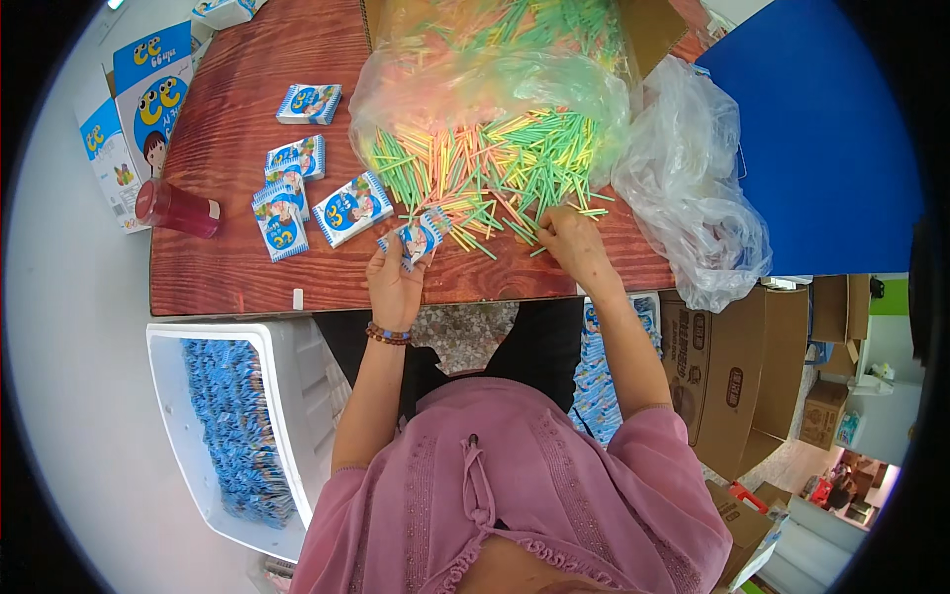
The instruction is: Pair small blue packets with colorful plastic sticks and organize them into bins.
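My left hand (396,285) is closed on a small blue-and-white packet (416,238), tilted above the table's near edge. Just right of it, my right hand (574,246) has its fingers curled together at the near edge of a heap of thin coloured sticks (475,163) in pink, yellow and green. A few sticks show at its fingertips; the grip itself is partly hidden. The heap spills out of a large clear plastic bag (485,84). Beside my left hand lies a larger flat packet (352,208), with several more small packets (280,226) to its left.
A red-lidded jar (183,210) stands at the left edge of the wooden table (228,267). Crumpled clear plastic (693,178) and a blue panel (821,139) are on the right. Below left, a white foam box (262,396) holds many packets; cardboard boxes (732,366) stand lower right.
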{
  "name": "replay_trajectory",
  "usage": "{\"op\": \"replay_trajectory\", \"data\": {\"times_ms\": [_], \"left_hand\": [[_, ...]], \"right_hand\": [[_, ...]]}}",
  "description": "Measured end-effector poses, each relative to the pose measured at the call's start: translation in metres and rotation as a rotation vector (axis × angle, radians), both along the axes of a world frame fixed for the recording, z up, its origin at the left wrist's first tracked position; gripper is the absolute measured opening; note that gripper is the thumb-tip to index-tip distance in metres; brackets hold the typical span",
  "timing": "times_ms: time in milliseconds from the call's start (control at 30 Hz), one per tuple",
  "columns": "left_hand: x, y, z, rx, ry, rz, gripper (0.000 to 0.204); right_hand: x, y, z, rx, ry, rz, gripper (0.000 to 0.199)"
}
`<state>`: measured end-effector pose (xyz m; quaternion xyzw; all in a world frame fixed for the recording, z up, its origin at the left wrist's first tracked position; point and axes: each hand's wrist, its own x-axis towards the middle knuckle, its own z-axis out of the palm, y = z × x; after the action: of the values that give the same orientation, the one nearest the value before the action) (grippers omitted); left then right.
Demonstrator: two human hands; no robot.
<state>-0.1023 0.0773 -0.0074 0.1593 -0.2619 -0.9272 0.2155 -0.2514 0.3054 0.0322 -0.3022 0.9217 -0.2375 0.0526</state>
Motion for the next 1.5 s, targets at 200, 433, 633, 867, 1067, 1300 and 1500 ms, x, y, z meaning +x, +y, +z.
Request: {"op": "replay_trajectory", "data": {"times_ms": [200, 433, 633, 867, 1067, 1300, 1500], "left_hand": [[0.002, -0.003, -0.004, 0.000, 0.054, -0.033, 0.021], [0.002, -0.002, 0.000, 0.055, 0.079, -0.031, 0.020], [-0.003, 0.007, 0.009, 0.031, -0.051, -0.060, 0.022], [-0.008, 0.008, 0.015, 0.045, -0.001, -0.089, 0.020], [-0.013, 0.011, 0.019, 0.082, -0.034, -0.074, 0.021], [-0.043, -0.007, 0.008, 0.130, 0.106, -0.075, 0.021], [-0.053, -0.010, 0.016, 0.065, 0.084, -0.091, 0.019]], "right_hand": [[-0.004, -0.011, 0.006, 0.104, 0.131, 0.069, 0.010], [-0.022, -0.004, 0.013, -0.193, -0.180, -0.010, 0.010], [0.011, -0.041, 0.035, -0.896, -0.758, -0.113, 0.003], [0.047, -0.085, 0.054, -1.237, -0.766, -0.015, 0.006], [0.048, -0.093, 0.046, -1.099, -0.783, 0.049, 0.006], [0.009, -0.107, 0.070, -0.859, -0.654, 0.123, 0.014], [-0.012, -0.107, 0.058, -0.693, -0.325, 0.364, 0.016]]}}
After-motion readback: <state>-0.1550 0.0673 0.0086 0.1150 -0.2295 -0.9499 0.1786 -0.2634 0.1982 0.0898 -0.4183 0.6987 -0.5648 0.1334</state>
